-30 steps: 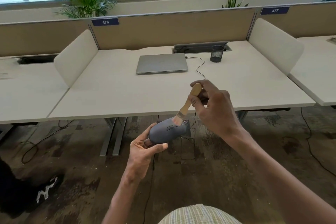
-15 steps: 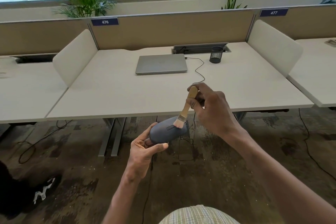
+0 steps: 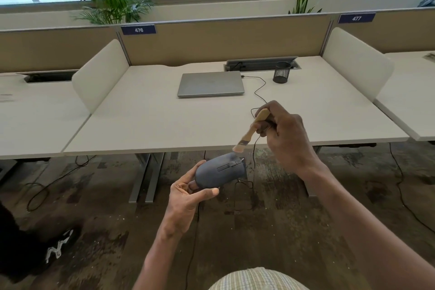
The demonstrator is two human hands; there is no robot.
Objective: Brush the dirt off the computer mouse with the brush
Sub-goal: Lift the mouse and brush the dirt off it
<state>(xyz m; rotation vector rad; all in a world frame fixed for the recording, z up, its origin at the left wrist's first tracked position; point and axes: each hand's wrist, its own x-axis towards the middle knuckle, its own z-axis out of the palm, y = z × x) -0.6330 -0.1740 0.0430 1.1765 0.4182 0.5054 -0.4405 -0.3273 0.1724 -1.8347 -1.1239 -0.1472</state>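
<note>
two light things: your left hand (image 3: 186, 198) fingers cradle the smooth, slippery-looking mouse (image 3: 220, 172) by its tail, right hand (image 3: 286, 138) fingers pinch the brush (image 3: 250, 130) handle; soft bristles.

The computer mouse (image 3: 220, 173) sits in the left hand (image 3: 188, 198), nearer than the desk (image 3: 146, 125) edge. The brush (image 3: 250, 132) slants above it, in the right hand (image 3: 286, 136). Far on the desk lies a closed laptop (image 3: 210, 84); right of it stands a pen holder (image 3: 281, 75).
</note>
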